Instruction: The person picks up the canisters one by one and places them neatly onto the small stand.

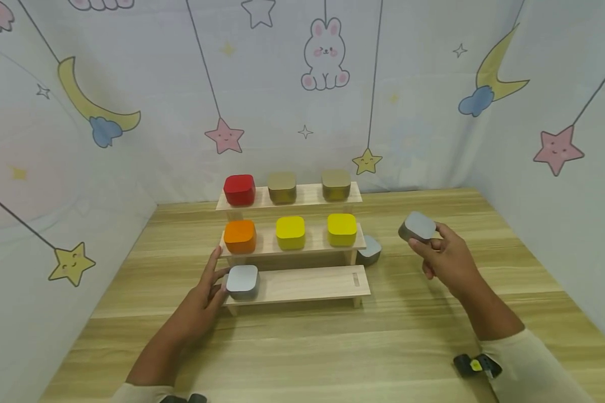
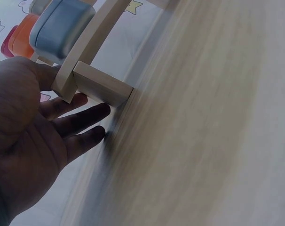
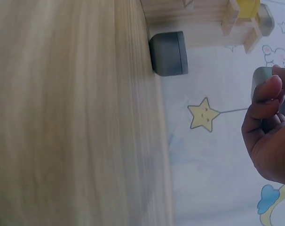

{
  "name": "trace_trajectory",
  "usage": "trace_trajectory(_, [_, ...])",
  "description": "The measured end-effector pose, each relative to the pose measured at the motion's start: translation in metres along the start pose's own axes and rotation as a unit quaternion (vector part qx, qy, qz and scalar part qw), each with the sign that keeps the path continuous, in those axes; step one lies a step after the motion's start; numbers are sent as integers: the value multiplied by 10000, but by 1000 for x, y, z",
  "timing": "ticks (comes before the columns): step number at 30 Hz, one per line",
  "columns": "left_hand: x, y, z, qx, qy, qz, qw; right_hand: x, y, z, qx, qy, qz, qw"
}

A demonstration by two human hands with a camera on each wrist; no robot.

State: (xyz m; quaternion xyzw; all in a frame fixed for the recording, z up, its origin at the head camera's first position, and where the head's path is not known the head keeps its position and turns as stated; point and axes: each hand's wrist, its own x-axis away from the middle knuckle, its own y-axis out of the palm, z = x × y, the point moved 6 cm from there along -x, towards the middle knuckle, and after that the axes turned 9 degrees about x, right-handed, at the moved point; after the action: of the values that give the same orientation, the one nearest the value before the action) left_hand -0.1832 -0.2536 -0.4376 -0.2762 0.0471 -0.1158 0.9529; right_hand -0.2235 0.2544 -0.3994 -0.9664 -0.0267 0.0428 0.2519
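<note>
My right hand (image 1: 448, 260) pinches a grey square tin (image 1: 417, 226) between thumb and fingers, held up in the air right of the wooden tiered shelf (image 1: 307, 284). In the right wrist view that tin (image 3: 261, 77) is partly hidden by the fingers. My left hand (image 1: 204, 294) is at the left end of the shelf, its fingers extended along the lower tiers. The left wrist view shows these fingers (image 2: 83, 117) loosely spread beside the shelf's leg. Close to the left thumb, another grey tin (image 1: 242, 281) sits on the lowest tier.
On the middle tier stand an orange tin (image 1: 240, 236) and two yellow tins (image 1: 291, 232). The top tier carries a red tin (image 1: 239, 190) and two gold tins (image 1: 282, 187). A third grey tin (image 1: 370, 251) rests on the table (image 1: 302, 352) behind the shelf's right end.
</note>
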Motion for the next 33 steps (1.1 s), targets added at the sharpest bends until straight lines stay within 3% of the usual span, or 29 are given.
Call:
trace_trajectory(14, [0,0,2,12,63,11,10000,19,16,-36,96,-707,178,9973])
trace_trajectory(28, [2,-1,2,52,47,46,10000,22,36,-61,14,-1050,64,9944])
trace_trajectory(33, [1,-1,1,12,-107,23,9999,22,42,-69,22,-1106,45,9939])
